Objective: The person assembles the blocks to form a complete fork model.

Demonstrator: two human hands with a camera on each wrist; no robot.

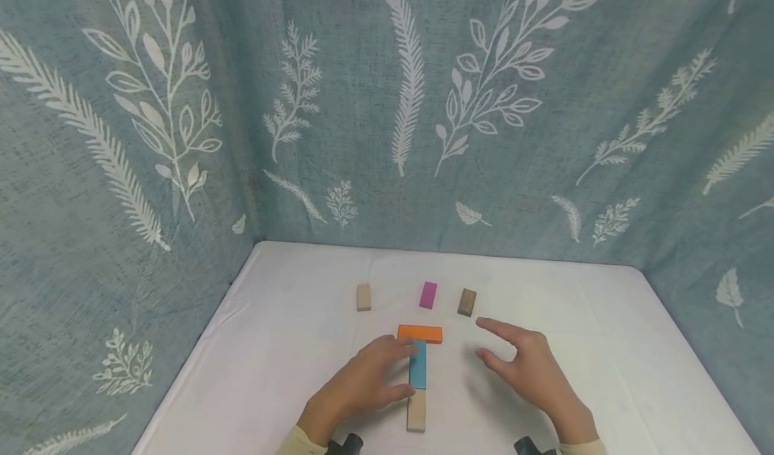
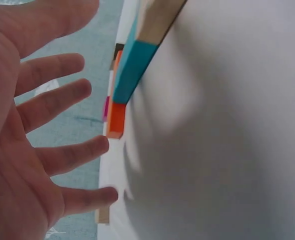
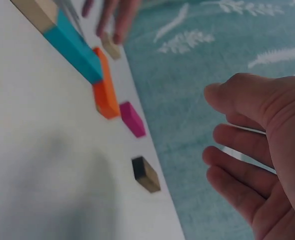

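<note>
On the white table, a blue block and a plain wooden block lie end to end in a line. An orange block lies crosswise at the far end of the blue one, forming a T shape. My left hand hovers at the left of this line, fingertips overlapping the blue block in the head view. In the left wrist view its fingers are spread, with nothing held. Off to the right, my right hand is raised over the table, thumb and fingers apart, holding nothing.
Farther back stand a light wooden block, a magenta block and a brown block, spaced apart in a loose row. A blue-green curtain with white leaf patterns rises behind the table and along its sides.
</note>
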